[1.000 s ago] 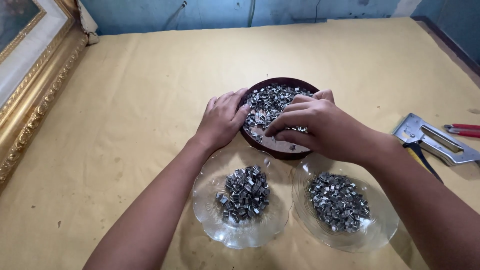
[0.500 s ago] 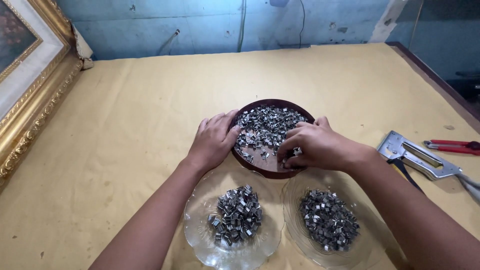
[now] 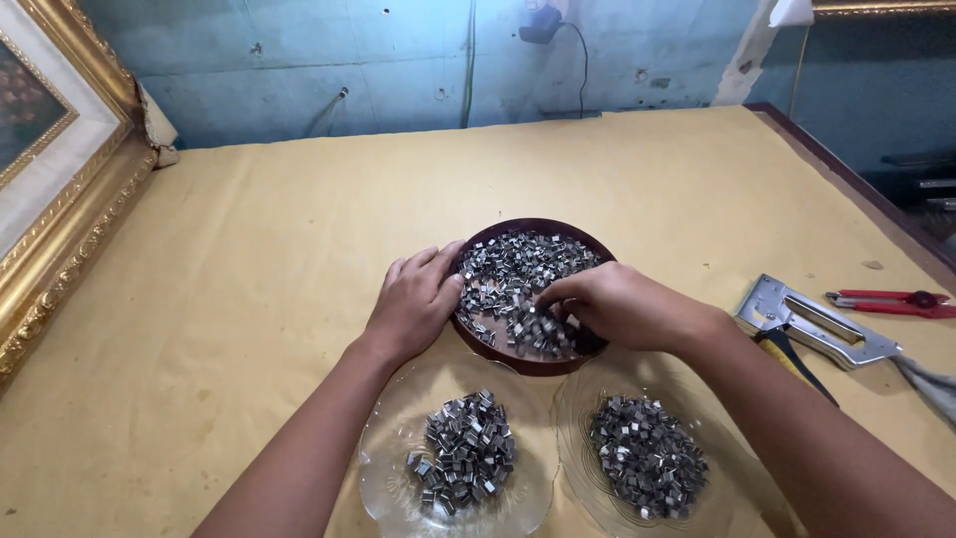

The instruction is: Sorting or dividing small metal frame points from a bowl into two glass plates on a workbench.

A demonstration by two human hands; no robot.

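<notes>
Nearest, two clear glass plates each hold a heap of small silver metal clips. Beyond them, the round dark-brown bowl holds more. The left hand rests loosely curled against the bowl's rim; the right hand pinches clips inside.

Bowl behind two plates (side by side), staple gun right.

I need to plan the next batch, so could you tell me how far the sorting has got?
Done: two glass dishes each hold a small pile. In hand: the right hand picks in the brown bowl, the left hand steadying its rim. Left: most metal pieces remain there.
</notes>
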